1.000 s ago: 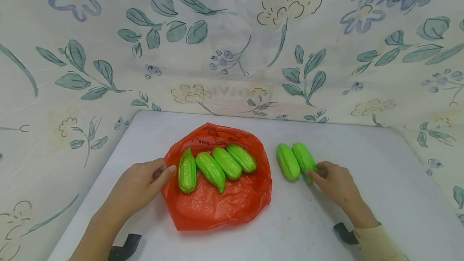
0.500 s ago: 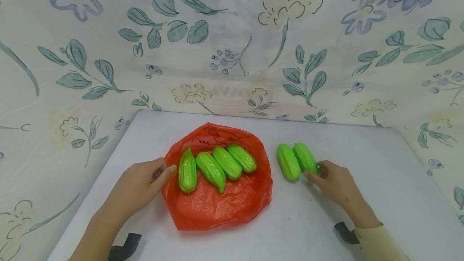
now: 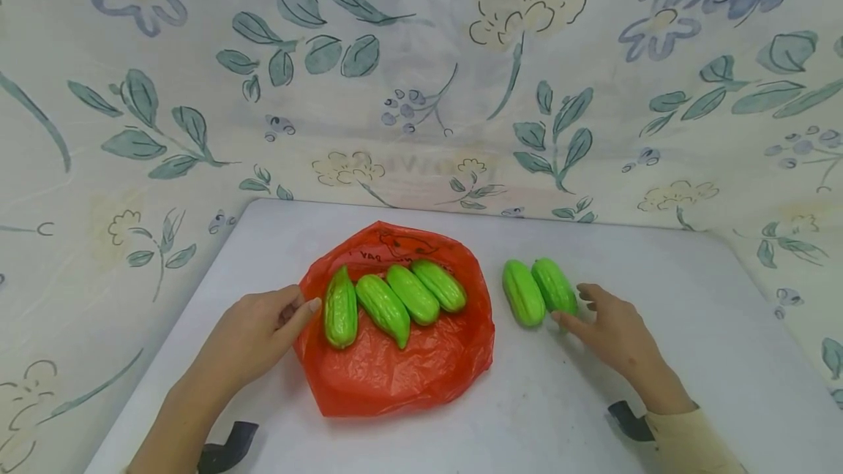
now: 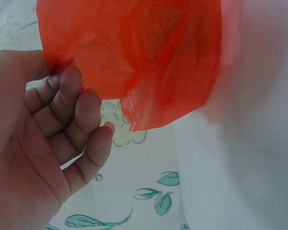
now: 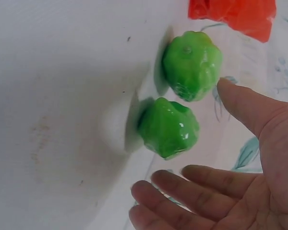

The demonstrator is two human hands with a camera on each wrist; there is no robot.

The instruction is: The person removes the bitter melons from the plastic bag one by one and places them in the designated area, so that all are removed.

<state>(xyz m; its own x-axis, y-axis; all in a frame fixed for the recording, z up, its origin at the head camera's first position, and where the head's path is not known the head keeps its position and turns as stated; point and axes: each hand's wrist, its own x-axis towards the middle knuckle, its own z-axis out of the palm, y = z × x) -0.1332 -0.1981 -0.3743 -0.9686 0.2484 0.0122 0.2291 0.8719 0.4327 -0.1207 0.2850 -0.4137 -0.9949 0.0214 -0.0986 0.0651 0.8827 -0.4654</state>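
Just left of and slightly beyond the right hand [image 3: 611, 326], loosely spread and gripping nothing: the rightmost cucumber [image 3: 555, 284] on the white table [image 3: 527, 401], long axis slanting from far left to near right. In the left hand [image 3: 258, 328], pinched by its left rim: the red bag [image 3: 395, 379].

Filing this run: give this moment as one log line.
left hand pinches red plastic bag | four green gourds on bag | right hand, fingers apart, beside two more gourds on table
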